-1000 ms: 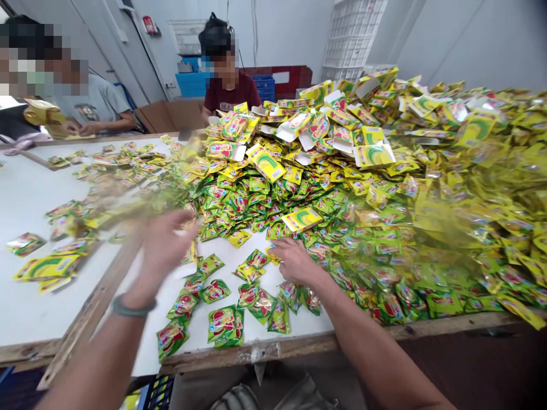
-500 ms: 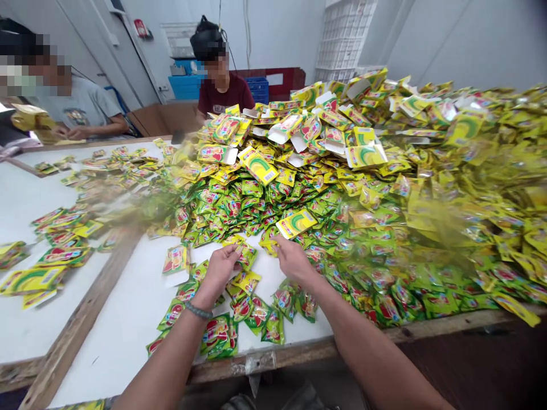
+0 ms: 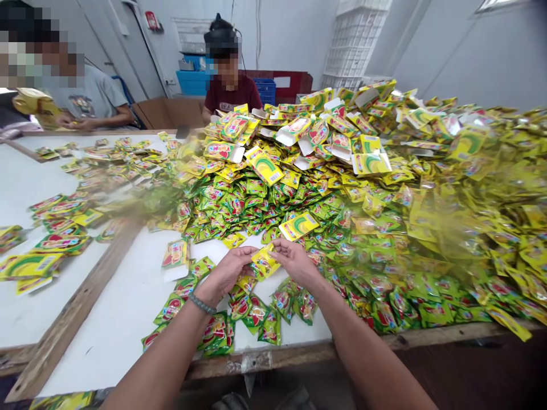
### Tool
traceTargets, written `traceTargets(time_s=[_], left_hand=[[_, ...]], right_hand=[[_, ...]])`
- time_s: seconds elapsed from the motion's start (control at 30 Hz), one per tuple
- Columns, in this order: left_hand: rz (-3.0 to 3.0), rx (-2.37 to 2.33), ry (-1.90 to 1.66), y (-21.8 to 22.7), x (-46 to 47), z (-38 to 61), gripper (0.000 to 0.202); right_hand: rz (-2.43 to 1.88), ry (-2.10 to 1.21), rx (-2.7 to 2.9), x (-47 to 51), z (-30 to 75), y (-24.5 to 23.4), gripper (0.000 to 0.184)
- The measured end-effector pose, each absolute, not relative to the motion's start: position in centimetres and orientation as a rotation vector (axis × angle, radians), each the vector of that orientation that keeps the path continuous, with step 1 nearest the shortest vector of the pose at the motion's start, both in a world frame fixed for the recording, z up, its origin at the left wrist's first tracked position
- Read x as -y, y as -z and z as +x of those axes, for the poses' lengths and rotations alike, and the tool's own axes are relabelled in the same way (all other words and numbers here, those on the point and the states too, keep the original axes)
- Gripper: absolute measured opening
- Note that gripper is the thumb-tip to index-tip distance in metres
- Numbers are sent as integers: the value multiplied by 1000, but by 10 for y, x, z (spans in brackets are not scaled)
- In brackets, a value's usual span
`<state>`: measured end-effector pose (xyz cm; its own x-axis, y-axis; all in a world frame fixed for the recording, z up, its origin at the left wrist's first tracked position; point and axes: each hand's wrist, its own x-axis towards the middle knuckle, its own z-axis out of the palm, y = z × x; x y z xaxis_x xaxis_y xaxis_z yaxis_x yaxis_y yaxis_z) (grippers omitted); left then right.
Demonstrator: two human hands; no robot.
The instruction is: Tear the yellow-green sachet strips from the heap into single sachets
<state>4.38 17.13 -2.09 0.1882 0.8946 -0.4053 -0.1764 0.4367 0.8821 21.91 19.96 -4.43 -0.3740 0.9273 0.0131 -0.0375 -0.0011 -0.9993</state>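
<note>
Between my two hands is a small yellow sachet (image 3: 264, 264), held just above the white table. My left hand (image 3: 233, 269), with a beaded bracelet on the wrist, pinches its left end. The fingers of my right hand (image 3: 294, 259) close on its upper right corner. Whether a green packet is also tucked in my left fingers is hidden. Below my hands lie several green sachets (image 3: 256, 313) with red fruit pictures. A flat yellow carton (image 3: 299, 225) rests on the pile just beyond my right hand, and an open-flapped carton (image 3: 175, 254) lies to the left.
A large heap of green and yellow sachets (image 3: 384, 228) fills the right side, with cartons (image 3: 294, 131) on top. A wooden strip (image 3: 85, 296) divides the white table (image 3: 115, 319). Across it sit two co-workers, one in a maroon shirt (image 3: 233, 98), one in grey (image 3: 96, 91).
My right hand has brought the yellow sachet down and toward me. My left hand has moved from a green sachet onto the yellow one, so both hands now hold it.
</note>
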Motion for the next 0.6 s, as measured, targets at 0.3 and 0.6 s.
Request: traceTargets(time_s=[0.3, 0.6], left_hand=[[1032, -1094, -858, 10, -178, 54, 32], [994, -1242, -889, -15, -219, 79, 38]], right_hand=[[-1112, -1198, 1727, -194, 229, 29, 30], [-1170, -1040, 1390, -196, 254, 3, 27]])
